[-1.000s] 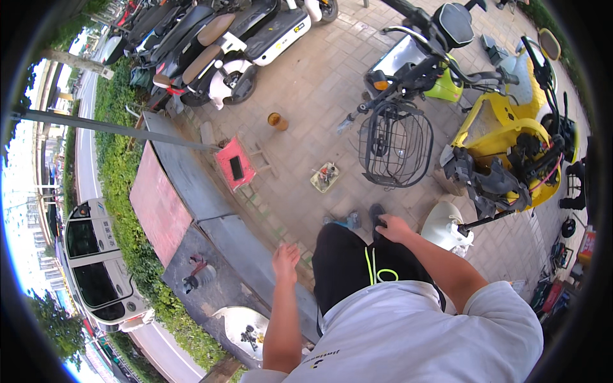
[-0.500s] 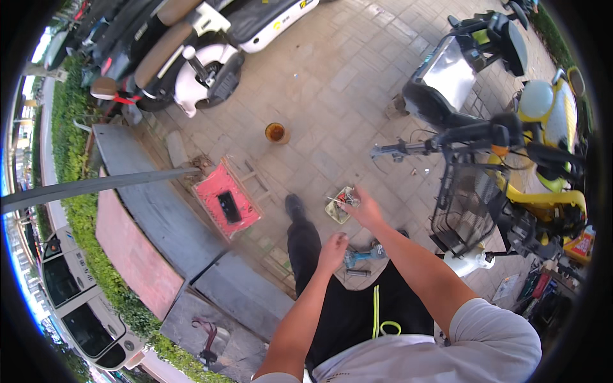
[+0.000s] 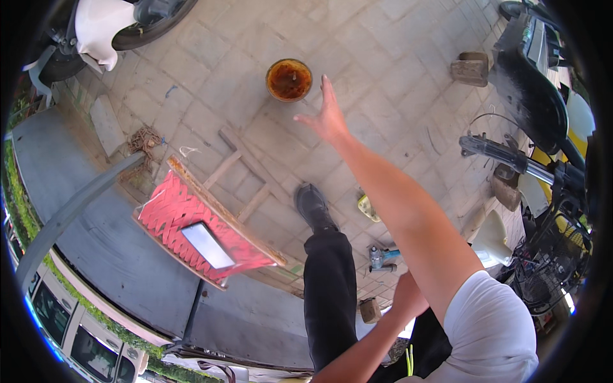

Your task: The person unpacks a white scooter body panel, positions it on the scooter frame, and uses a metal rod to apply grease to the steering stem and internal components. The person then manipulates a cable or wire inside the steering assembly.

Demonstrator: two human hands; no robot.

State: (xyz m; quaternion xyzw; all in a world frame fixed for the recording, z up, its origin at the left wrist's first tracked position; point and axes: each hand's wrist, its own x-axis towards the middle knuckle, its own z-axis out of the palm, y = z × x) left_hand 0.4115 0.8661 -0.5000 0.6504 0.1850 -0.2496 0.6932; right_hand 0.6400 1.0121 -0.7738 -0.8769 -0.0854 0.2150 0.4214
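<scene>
My right arm is stretched far forward, and my right hand [image 3: 329, 118] hovers beside a round tin [image 3: 281, 82] with a rusty brown inside. Thumb and fingers are spread, with nothing between them, and a gap separates them from the rim. My left hand [image 3: 408, 297] is close to my body, its fingers hidden behind my right forearm. Near that forearm a teal power tool [image 3: 378, 256] lies on the paving. A small yellowish tray [image 3: 368, 208] shows partly past the same arm.
To the left stands a stool with a red woven seat [image 3: 169, 214], a phone [image 3: 207, 246] lying on it. My dark boot [image 3: 313, 207] is planted right of the stool. Parked scooters [image 3: 533, 89] line the right side. A grey pole [image 3: 76, 210] slants along the left, near a rusty chain [image 3: 145, 140].
My right hand has left the small tray and reached forward to the tin, opening out. My left hand has drawn back toward my body. The view has shifted, bringing tin and stool closer.
</scene>
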